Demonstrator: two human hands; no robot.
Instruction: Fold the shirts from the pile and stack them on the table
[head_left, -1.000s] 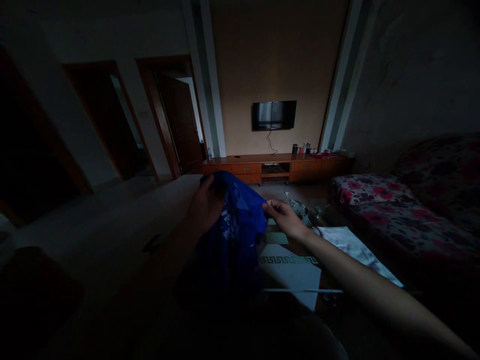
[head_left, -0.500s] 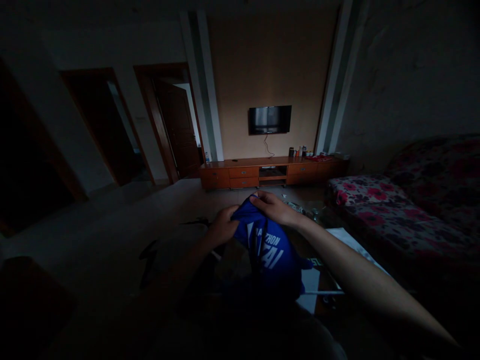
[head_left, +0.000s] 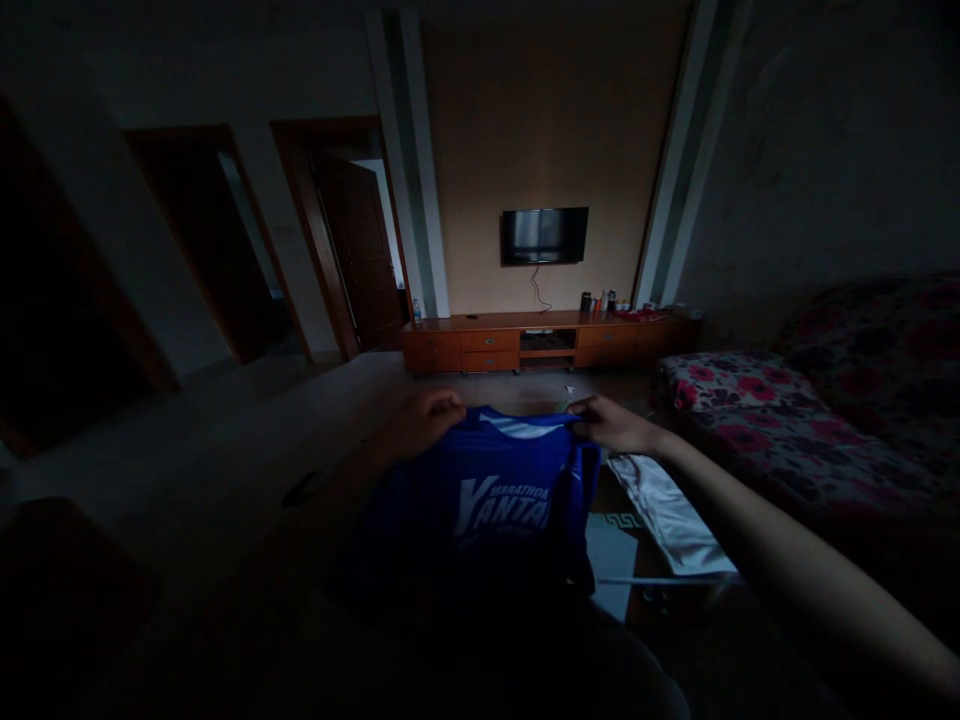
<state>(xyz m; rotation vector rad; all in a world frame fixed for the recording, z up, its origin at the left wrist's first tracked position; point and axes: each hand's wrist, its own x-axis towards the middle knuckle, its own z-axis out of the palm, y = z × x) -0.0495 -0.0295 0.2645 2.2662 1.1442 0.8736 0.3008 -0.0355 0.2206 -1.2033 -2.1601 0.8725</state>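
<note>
A blue T-shirt (head_left: 487,470) with white "Marathon Yantai" lettering hangs spread out in front of me, its neckline at the top. My left hand (head_left: 424,420) pinches the shirt at its left shoulder. At the opposite shoulder, my right hand (head_left: 611,422) grips the cloth with closed fingers. The lower part of the shirt fades into darkness. To the right, beneath my right forearm, a white folded cloth (head_left: 675,515) lies on a low table (head_left: 619,520) with a green key pattern.
A flowered sofa (head_left: 780,410) stands along the right. Across the room is a wooden TV cabinet (head_left: 487,345) with bottles and small items on top, below a wall-mounted television (head_left: 545,236). Doorways (head_left: 337,240) open on the left. The room is dim.
My hands have moved apart, the left one leftwards and the right one rightwards. The bunched shirt is now stretched between them, with its lettering and neckline showing.
</note>
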